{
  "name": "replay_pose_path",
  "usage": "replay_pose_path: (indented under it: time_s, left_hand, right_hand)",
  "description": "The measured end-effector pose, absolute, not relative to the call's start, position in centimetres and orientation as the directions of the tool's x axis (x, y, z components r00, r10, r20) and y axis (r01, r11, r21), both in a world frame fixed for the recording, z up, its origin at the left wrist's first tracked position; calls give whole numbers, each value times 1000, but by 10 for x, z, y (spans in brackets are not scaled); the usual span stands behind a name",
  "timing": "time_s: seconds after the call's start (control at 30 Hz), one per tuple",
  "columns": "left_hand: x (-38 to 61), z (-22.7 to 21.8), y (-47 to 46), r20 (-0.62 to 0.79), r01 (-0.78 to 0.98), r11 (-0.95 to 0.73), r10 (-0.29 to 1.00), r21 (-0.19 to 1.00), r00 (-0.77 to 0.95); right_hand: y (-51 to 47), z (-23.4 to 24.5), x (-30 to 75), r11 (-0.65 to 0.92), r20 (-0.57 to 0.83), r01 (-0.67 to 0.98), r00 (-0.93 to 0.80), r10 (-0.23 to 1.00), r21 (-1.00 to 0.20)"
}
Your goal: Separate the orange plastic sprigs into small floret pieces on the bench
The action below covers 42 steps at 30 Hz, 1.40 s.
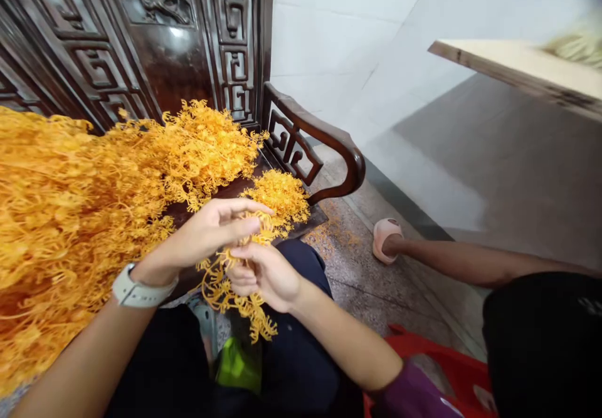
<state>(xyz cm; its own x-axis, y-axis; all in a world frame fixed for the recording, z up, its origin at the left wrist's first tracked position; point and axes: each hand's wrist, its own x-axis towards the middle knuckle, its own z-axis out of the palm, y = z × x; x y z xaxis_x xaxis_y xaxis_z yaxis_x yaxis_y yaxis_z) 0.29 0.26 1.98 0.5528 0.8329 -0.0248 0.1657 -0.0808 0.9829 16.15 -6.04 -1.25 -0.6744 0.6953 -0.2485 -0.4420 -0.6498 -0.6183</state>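
Both my hands are close together over my lap, working on a curly yellow plastic sprig [261,327]. My right hand [270,277] is closed, with thumb and curled fingers pinching the sprig, whose curls dangle below. Just above it, my left hand [211,230], with a pale watch [141,289] on the wrist, has thumb and fingers loosely around the upper curls. Its fingertips partly cover the sprig. Beyond the hands, a small bunch of yellow sprigs [279,195] lies on the seat corner. To the left spreads a large heap of the same sprigs [79,198].
The heap rests on a dark carved wooden bench [179,61] with a curved armrest [329,133]. Yellow bits [336,230] litter the floor. At right are another person's leg [451,258], a red plastic stool [423,349] and a wooden board [508,61].
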Motion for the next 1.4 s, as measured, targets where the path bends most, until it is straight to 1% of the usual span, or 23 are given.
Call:
replay_pose_path:
  time_s: [0.07,0.13,0.23,0.3,0.37,0.47,0.53,0.67,0.8,0.87,0.97,1.0,1.03,1.07,1.13,1.2,1.27,1.4]
  left_hand:
    - [0,26,-8,46,145,-128,882,981,470]
    - [-6,25,-9,91,100,-132,938,986,333]
    - [-16,21,-3,99,30,-103,987,994,129]
    - [-20,21,0,84,-5,-84,995,996,57]
    - [-21,23,2,63,-60,-61,997,996,37]
    - [-19,24,4,17,-136,-13,999,991,31]
    - [-17,23,7,32,-106,-29,999,994,27]
    - [-9,20,14,119,24,-120,993,993,22]
    - [4,17,24,101,43,-103,994,994,40]
    - [2,17,33,63,-18,-64,998,998,-23]
    - [-21,18,55,-15,-186,-32,969,982,-247]
    - [-32,15,64,-2,-205,-63,953,977,-304]
    - [-43,10,71,28,-149,-76,953,986,-303]
    - [-51,3,78,67,-15,-74,962,997,-264]
    - [-56,-16,88,72,102,-53,980,993,-186]
    - [-46,-38,93,92,273,-86,996,958,-7]
    - [-26,-59,94,120,424,-173,981,889,150]
    - [7,-91,93,116,546,-287,938,787,326]
  right_hand:
    - [-52,-3,158,-593,-230,-427,-645,729,-682]
    - [-47,1,154,-525,-195,-420,-613,765,-740]
    - [-41,2,151,-403,-141,-416,-532,835,-815]
    - [-38,1,151,-333,-110,-429,-467,878,-840]
    - [-36,-1,152,-307,-95,-447,-436,895,-840]
    - [-35,-7,155,-336,-122,-459,-435,892,-823]
    - [-35,-12,156,-348,-144,-480,-410,901,-805]
    - [-36,-16,155,-321,-174,-514,-314,934,-796]
    - [-40,-17,153,-317,-208,-508,-260,943,-801]
    - [-44,-18,154,-303,-218,-533,-219,951,-790]
    - [-52,-21,161,-281,-228,-601,-164,960,-748]
    - [-54,-22,164,-279,-235,-616,-153,960,-737]
    - [-56,-22,167,-279,-238,-621,-151,959,-733]
    - [-56,-22,170,-279,-235,-619,-154,960,-734]
    - [-56,-21,173,-285,-222,-600,-179,959,-748]
    - [-54,-21,173,-308,-221,-576,-217,951,-757]
    - [-52,-22,170,-343,-248,-544,-242,938,-766]
    - [-51,-28,165,-398,-337,-430,-214,917,-810]
